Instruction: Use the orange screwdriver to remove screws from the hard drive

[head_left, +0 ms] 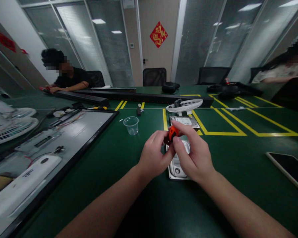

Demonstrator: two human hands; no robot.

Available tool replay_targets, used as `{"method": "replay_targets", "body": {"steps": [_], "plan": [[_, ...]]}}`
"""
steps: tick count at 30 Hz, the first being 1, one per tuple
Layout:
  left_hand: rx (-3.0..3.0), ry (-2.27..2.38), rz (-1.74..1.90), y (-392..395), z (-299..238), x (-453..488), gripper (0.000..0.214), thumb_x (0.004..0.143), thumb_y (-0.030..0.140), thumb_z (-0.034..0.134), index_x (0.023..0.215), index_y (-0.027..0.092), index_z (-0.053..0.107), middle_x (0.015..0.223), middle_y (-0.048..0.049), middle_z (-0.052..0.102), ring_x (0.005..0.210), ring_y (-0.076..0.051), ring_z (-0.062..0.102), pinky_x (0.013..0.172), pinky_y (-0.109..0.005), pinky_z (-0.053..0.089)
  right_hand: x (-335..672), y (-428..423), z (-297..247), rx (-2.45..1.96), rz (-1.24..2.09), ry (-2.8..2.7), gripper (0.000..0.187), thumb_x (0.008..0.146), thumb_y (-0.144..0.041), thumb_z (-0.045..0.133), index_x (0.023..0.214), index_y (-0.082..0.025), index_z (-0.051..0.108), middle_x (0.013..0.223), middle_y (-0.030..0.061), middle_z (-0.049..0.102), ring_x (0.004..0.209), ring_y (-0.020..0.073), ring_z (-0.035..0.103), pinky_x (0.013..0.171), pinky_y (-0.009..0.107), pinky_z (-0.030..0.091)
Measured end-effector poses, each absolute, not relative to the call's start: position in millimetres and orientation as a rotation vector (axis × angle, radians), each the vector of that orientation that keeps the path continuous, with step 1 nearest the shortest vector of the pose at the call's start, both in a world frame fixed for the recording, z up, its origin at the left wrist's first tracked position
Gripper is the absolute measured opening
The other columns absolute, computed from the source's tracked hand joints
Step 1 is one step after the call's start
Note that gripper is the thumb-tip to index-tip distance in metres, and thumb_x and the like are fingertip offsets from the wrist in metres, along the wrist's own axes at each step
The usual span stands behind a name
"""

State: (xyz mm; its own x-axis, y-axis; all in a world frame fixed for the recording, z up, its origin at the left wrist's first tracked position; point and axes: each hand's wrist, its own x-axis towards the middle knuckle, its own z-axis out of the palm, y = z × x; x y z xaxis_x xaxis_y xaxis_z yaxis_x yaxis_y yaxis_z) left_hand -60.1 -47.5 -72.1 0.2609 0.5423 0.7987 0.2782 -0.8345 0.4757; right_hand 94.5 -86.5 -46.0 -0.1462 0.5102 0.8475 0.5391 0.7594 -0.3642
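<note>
Both hands meet at the middle of the view around an orange-and-black screwdriver handle point(173, 133), seen almost end-on; its shaft and tip cannot be made out. My left hand point(154, 150) is closed, with its fingertips against the handle's left side. The thumb and fingers of my right hand point(196, 150) pinch it from the right. Just below the hands lies a silver hard drive point(175, 171), partly covered by them. Beyond them is a second hard drive point(186, 121) with a label, flat on the green table point(238, 172).
A clear plastic cup point(131, 125) stands left of my hands. Further left lies a large panel point(89, 127) bearing a white device point(27, 185). A white fan grille point(186, 105) and a long black bar point(144, 96) lie beyond. At right is a phone point(291, 168). Two people sit across the table.
</note>
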Motion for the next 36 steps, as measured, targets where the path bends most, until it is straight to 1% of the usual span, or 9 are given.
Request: {"method": "replay_targets", "body": {"steps": [3,8,11,16,18,23,27,32,36], "plan": [[2.289,0.797,1.637,-47.3,-72.5,-60.4,0.012,0.097,0.021,0.066,0.105,0.021,0.058,0.091,-0.0013,0.065,0.082,-0.016,0.061,0.074,-0.030,0.049,93.7,-85.0,-46.5,-0.826,-0.035,-1.780,0.050,0.102,-0.014,0.058,0.150,-0.025,0.057,0.128,0.0087,0.072,0.114,0.0242,0.069,0.100,0.043,0.058],[2.272,0.801,1.673,-46.9,-73.9,-60.5,0.019,0.090,0.017,0.069,0.104,0.021,0.057,0.092,-0.0008,0.065,0.079,-0.015,0.060,0.072,-0.029,0.049,93.5,-82.9,-44.8,-0.836,-0.084,-1.753,0.046,0.099,-0.014,0.066,0.143,-0.024,0.061,0.119,0.0079,0.071,0.107,0.0242,0.068,0.096,0.043,0.058],[2.279,0.777,1.630,-47.4,-72.9,-60.1,0.015,0.093,0.017,0.067,0.104,0.021,0.057,0.090,-0.0006,0.064,0.078,-0.015,0.060,0.071,-0.028,0.049,94.2,-83.9,-44.2,-0.835,-0.080,-1.752,0.047,0.098,-0.015,0.067,0.144,-0.024,0.061,0.119,0.0078,0.071,0.106,0.0240,0.067,0.095,0.043,0.058],[2.291,0.756,1.597,-48.5,-71.0,-59.8,0.006,0.099,0.019,0.062,0.101,0.021,0.057,0.089,-0.0010,0.063,0.079,-0.015,0.060,0.072,-0.029,0.048,94.1,-86.4,-45.5,-0.818,-0.030,-1.796,0.053,0.102,-0.013,0.058,0.153,-0.024,0.054,0.134,0.0093,0.071,0.119,0.0242,0.068,0.104,0.044,0.056],[2.292,0.764,1.596,-48.7,-71.5,-59.8,0.007,0.099,0.019,0.062,0.103,0.020,0.057,0.090,-0.0016,0.064,0.081,-0.016,0.060,0.073,-0.029,0.049,93.9,-86.2,-46.0,-0.819,-0.022,-1.796,0.052,0.103,-0.012,0.057,0.154,-0.024,0.054,0.133,0.0093,0.071,0.118,0.0236,0.068,0.103,0.043,0.056],[2.270,0.803,1.656,-48.2,-73.7,-60.3,0.022,0.090,0.018,0.069,0.108,0.021,0.057,0.094,-0.0018,0.065,0.080,-0.016,0.060,0.072,-0.029,0.050,93.9,-84.1,-46.0,-0.831,-0.079,-1.762,0.048,0.100,-0.014,0.065,0.146,-0.023,0.059,0.122,0.0081,0.071,0.108,0.0231,0.068,0.097,0.043,0.058],[2.295,0.779,1.605,-47.1,-73.2,-60.9,0.017,0.090,0.014,0.067,0.100,0.021,0.056,0.090,-0.0007,0.063,0.079,-0.016,0.059,0.071,-0.029,0.048,93.7,-84.5,-44.7,-0.838,-0.084,-1.754,0.046,0.098,-0.015,0.068,0.143,-0.023,0.061,0.117,0.0076,0.071,0.106,0.0236,0.067,0.095,0.044,0.058],[2.319,0.728,1.568,-47.0,-70.8,-59.7,0.010,0.095,0.017,0.062,0.096,0.021,0.053,0.087,-0.0009,0.061,0.079,-0.016,0.057,0.071,-0.030,0.047,93.4,-86.4,-44.0,-0.821,-0.041,-1.796,0.052,0.102,-0.015,0.060,0.152,-0.025,0.054,0.129,0.0092,0.071,0.113,0.0248,0.068,0.100,0.046,0.057],[2.293,0.762,1.599,-47.9,-72.1,-59.2,0.013,0.095,0.018,0.064,0.103,0.021,0.055,0.091,-0.0017,0.064,0.080,-0.016,0.059,0.072,-0.030,0.048,92.9,-85.7,-45.0,-0.829,-0.047,-1.784,0.052,0.102,-0.014,0.060,0.152,-0.025,0.055,0.127,0.0091,0.072,0.110,0.0240,0.069,0.098,0.045,0.058]]}}
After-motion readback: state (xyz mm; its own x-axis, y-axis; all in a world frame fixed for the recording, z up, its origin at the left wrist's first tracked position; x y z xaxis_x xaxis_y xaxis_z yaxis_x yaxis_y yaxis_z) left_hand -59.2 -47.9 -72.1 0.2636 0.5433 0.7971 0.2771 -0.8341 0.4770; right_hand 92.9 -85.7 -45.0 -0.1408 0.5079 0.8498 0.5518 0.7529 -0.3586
